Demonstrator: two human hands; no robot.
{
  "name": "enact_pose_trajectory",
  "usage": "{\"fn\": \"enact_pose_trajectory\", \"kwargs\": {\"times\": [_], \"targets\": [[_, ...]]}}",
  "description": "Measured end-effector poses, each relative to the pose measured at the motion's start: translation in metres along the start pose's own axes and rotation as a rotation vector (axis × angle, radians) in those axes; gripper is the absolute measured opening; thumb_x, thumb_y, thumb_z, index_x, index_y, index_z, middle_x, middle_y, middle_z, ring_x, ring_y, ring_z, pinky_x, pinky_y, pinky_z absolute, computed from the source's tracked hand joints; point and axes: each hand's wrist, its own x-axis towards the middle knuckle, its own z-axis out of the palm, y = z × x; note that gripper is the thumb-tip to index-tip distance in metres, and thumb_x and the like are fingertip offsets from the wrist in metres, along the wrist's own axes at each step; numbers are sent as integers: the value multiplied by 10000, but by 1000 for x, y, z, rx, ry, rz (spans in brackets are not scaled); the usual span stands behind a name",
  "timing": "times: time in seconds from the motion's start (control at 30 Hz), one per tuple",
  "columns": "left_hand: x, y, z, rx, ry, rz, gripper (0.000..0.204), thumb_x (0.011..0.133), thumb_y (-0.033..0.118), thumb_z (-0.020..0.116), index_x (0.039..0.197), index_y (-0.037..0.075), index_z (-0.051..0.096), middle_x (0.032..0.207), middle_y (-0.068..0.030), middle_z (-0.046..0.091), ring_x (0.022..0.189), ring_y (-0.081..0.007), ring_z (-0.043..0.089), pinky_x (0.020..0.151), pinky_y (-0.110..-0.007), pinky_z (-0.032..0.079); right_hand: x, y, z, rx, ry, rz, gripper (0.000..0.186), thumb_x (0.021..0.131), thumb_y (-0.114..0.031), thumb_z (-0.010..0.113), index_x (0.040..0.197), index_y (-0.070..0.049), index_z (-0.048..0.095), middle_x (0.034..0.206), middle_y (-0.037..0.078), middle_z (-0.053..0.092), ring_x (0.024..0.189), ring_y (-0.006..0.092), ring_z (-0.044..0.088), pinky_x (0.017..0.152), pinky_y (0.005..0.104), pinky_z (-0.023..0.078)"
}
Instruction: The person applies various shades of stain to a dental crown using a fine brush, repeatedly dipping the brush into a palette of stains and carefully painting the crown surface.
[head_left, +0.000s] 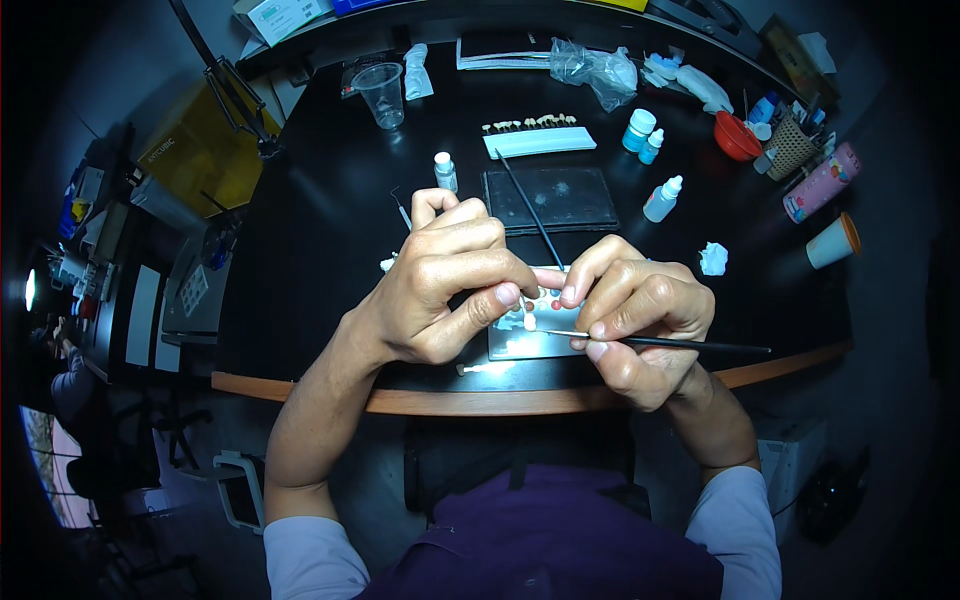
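Note:
My left hand [450, 275] is closed, with thumb and forefinger pinched at a small white tooth-like piece [530, 322]; how it is gripped is partly hidden. In my right hand [645, 320] is a fine brush [700, 346] with a dark handle. Its tip points left and reaches the white piece or lies very close to it. Both hands are above a pale mixing plate [510, 350], which carries small dabs of colour, red and blue among them. Between the hands and a flat dark case [580, 197], a second thin brush [527, 200] rests slanted, its upper end at a white shade-tab holder [540, 143].
Blue-and-white bottles [640, 130], a dropper bottle [661, 200] and a crumpled tissue [713, 259] stand to the right. Further right are a red bowl [737, 137] and a paper cup [832, 241]. A small glass bottle [445, 172] and clear cup [382, 96] are left.

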Motion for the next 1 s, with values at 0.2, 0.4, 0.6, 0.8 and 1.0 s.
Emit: {"fn": "enact_pose_trajectory", "kwargs": {"times": [0.2, 0.4, 0.6, 0.8, 1.0], "targets": [[1, 1, -2, 23, -19, 15, 193, 974, 236, 684, 992, 116, 835, 716, 10, 516, 731, -174, 447, 860, -383, 267, 2, -4, -4, -17, -47, 10, 130, 690, 96, 659, 777, 1, 641, 743, 131, 709, 887, 296, 729, 901, 507, 645], [4, 8, -3, 140, 2, 59, 197, 913, 267, 715, 967, 123, 838, 733, 14, 504, 735, -175, 470, 871, -399, 280, 0, -4, -1, 44, 31, 60, 135, 689, 105, 640, 765, -3, 617, 730, 129, 697, 872, 301, 720, 875, 499, 640], [3, 15, -8, 283, 44, 124, 247, 783, 292, 766, 959, 139, 849, 741, 20, 500, 748, -176, 495, 889, -428, 282, -2, 1, 1, 135, 58, 116, 141, 676, 112, 624, 744, -9, 601, 715, 131, 690, 867, 304, 718, 870, 479, 628], [3, 15, -6, 293, 60, 136, 240, 763, 295, 774, 935, 144, 849, 746, 19, 499, 756, -179, 508, 897, -434, 278, 0, -2, -2, 91, -9, 108, 134, 654, 108, 620, 717, -10, 613, 704, 124, 688, 841, 301, 717, 865, 476, 628], [1, 14, -6, 276, 58, 134, 241, 754, 299, 783, 926, 144, 849, 756, 15, 502, 739, -176, 502, 905, -438, 275, 0, -2, -1, 66, -17, 101, 131, 653, 103, 623, 723, -7, 626, 699, 118, 683, 829, 296, 715, 865, 480, 633]]}}
